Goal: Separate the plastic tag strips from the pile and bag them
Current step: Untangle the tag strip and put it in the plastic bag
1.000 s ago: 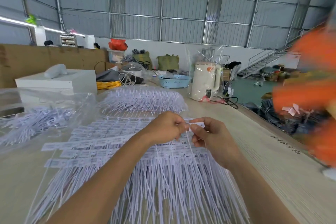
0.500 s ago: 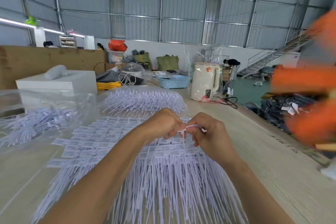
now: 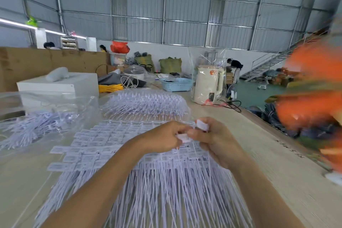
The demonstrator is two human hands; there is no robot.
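A wide pile of white plastic tag strips (image 3: 114, 155) lies spread on the table in front of me, heads away and thin tails towards me. My left hand (image 3: 162, 139) and my right hand (image 3: 212, 139) meet above the pile's far edge. Each pinches a white tag head: the left one (image 3: 183, 138) between the hands, the right one (image 3: 202, 125) raised a little higher. A clear plastic bag (image 3: 40, 122) holding loose tag strips lies at the left. A second heap of strips (image 3: 146, 102) sits further back.
A cream kettle (image 3: 208, 85) wrapped in clear film stands at the back right with a black cord beside it. A blue basket (image 3: 176, 84) and a white box (image 3: 59, 84) sit behind. A blurred orange shape (image 3: 312, 94) fills the right edge, beyond the table edge.
My hands have pulled the pinched tag heads apart; the right one now sits higher than the left. The blurred orange shape at the right has shifted.
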